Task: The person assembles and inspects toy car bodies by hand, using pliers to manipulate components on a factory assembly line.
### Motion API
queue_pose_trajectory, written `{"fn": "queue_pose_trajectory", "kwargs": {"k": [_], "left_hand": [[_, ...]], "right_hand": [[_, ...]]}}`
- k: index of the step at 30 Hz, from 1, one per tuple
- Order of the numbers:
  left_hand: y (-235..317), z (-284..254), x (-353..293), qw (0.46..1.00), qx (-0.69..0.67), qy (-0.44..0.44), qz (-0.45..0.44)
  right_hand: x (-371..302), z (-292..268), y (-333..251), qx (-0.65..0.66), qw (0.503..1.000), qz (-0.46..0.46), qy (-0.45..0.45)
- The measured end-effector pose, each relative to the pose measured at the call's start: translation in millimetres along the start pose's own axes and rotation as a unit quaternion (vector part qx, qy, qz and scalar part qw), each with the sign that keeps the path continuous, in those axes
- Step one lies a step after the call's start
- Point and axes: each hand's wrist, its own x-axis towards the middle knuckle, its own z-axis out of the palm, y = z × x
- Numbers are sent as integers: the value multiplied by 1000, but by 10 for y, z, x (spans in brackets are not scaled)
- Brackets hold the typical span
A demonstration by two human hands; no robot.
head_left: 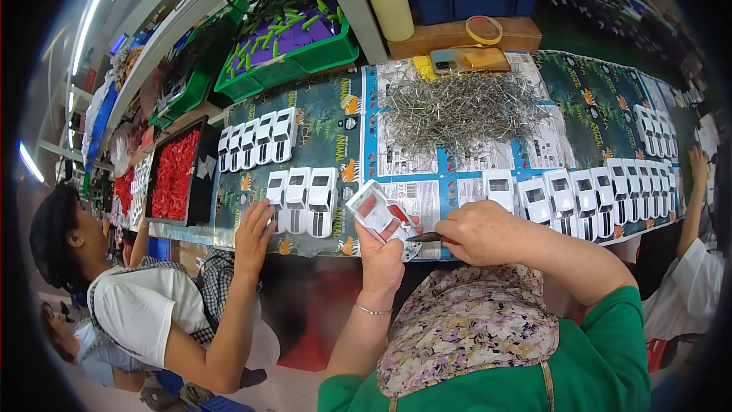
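Near side of the metal pin heap (465, 114): a white toy car shell (377, 216), red parts visible in it, held in the left hand (380, 263), its grip curled firmly around the lower end; the right hand (482, 233) has its grip closed about a dark slender tool (428, 237) aimed at the shell. The step in hand appears to be tool work on the shell; the next move seemingly calls for a steady left hold and a controlled tip, whose contact cannot be told. Left of and beneath the heap, printed sheets (324, 149) bear bold lettering, leaf motifs and small print, mostly too fine to read
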Motion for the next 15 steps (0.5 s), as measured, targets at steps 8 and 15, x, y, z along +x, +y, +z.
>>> {"fn": "queue_pose_trajectory", "kwargs": {"k": [8, 15], "left_hand": [[173, -302, 271, 947, 298, -13, 117], [225, -576, 429, 612, 737, 24, 287]], "right_hand": [[-220, -55, -109, 78, 993, 81, 27], [-455, -96, -54, 168, 976, 120, 69]]}}
